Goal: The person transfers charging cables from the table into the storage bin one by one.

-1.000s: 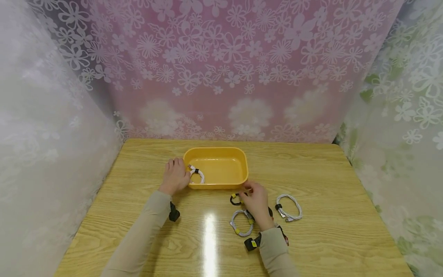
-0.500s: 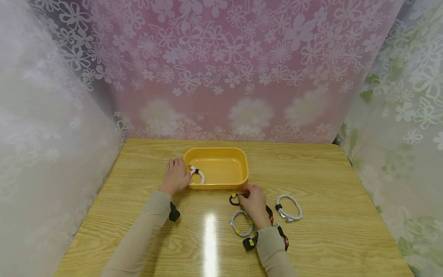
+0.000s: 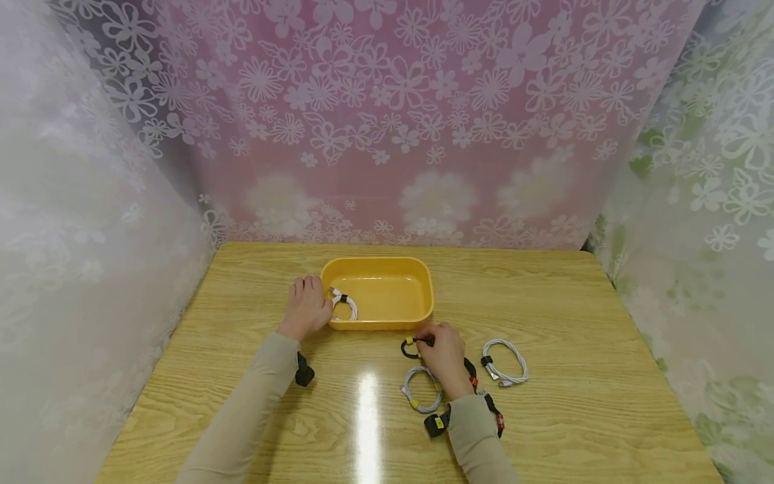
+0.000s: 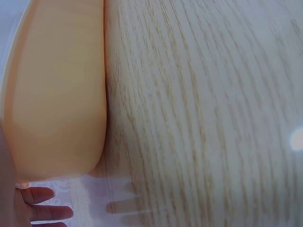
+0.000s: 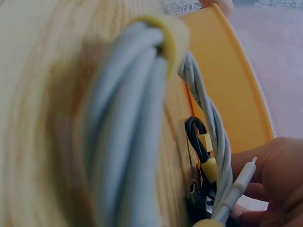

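My left hand (image 3: 305, 310) grips the left end of a yellow plastic box (image 3: 377, 325) in the head view. Its fingers lie along the outside wall and the thumb is at the rim. Inside that end is a coiled white cable (image 3: 353, 310) with a black tie. Just in front of the box, my right hand (image 3: 446, 353) pinches a small coiled black cable (image 3: 405, 350) with yellow ties; its fingertips are partly hidden. Below that hand lies a coiled grey cable (image 3: 408, 386) with yellow ties, large and close in the right wrist view.
A coiled white cable (image 3: 521, 363) with a black tie lies to the right. A black cable (image 3: 469, 370) with a red tie is partly hidden by the right wrist. The wood-grain table (image 3: 574, 417) is surrounded by floral curtains (image 3: 423, 134).
My right hand has shifted slightly left and lower, its fingers drawing together at the black cable, which has tipped a little. The left hand and the box have stayed in place.
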Motion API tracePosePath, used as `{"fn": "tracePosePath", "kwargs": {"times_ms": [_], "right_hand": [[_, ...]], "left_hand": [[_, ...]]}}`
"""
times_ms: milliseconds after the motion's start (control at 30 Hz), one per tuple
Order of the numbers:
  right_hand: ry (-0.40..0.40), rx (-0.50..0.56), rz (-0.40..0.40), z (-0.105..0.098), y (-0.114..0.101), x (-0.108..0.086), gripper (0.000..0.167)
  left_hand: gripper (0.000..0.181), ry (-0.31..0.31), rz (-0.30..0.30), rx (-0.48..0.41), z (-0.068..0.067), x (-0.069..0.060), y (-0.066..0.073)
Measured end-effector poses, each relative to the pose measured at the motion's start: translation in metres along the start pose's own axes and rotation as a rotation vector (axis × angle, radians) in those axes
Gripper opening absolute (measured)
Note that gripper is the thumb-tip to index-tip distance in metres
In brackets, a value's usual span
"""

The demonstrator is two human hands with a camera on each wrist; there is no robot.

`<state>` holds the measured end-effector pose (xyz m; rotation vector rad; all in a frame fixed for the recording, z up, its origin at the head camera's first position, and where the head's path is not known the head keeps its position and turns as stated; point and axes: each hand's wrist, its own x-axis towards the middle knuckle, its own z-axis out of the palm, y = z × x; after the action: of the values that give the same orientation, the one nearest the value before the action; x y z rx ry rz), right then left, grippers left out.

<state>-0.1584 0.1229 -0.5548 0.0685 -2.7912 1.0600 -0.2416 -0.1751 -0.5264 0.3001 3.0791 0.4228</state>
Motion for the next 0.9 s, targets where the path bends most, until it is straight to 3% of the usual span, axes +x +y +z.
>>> {"fn": "tracePosePath", "kwargs": {"times_ms": [900], "right_hand": [[-0.078, 0.065, 0.015, -0.012, -0.014, -0.004, 0.006]], "left_hand": [[0.026, -0.004, -0.006, -0.015, 0.001, 0.000, -0.001]]}}
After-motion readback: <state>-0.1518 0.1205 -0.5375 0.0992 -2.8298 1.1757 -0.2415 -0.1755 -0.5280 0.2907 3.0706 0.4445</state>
